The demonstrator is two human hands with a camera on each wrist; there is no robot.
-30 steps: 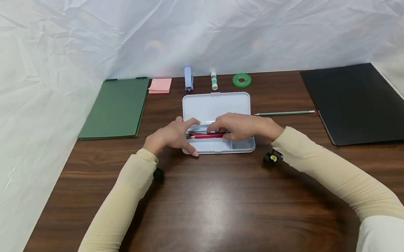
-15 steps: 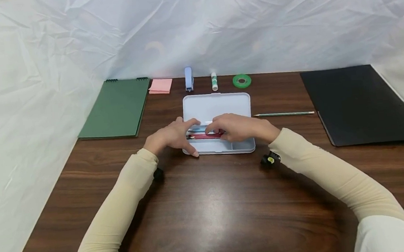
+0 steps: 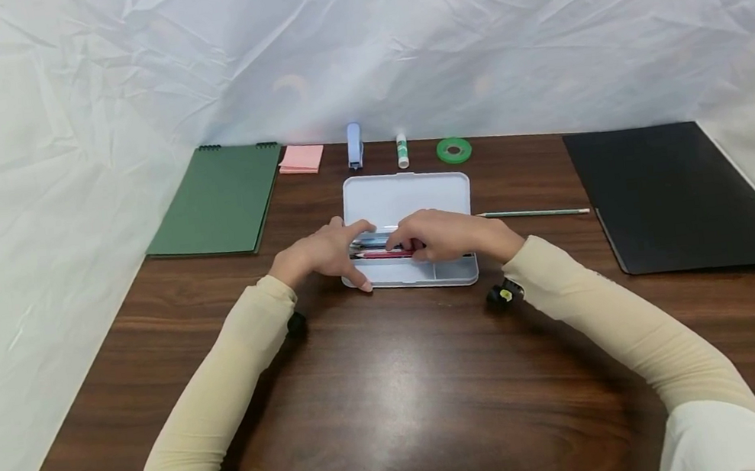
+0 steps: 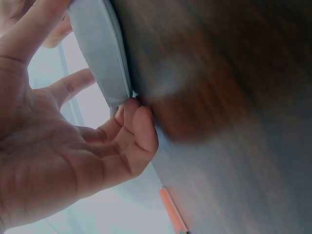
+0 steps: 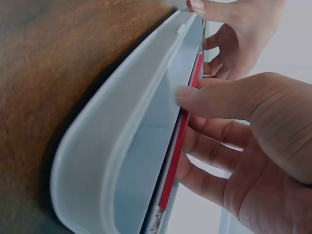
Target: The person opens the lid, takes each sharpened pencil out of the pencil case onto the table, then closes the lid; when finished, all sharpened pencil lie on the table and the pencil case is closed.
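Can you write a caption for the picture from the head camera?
Both hands, left hand and right hand, reach into an open pencil case on a wooden table.

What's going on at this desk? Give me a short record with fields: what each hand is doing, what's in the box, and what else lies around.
left hand: steadies the left end of the open pencil case
right hand: fingers rest on the pencils in the case's tray
case contents: red and bluish pencils, lying lengthwise
loose nearby: green pencil, right of the case
back row: pink sticky notes, stapler, glue stick, green tape roll
sides: green notebook left, black folder right
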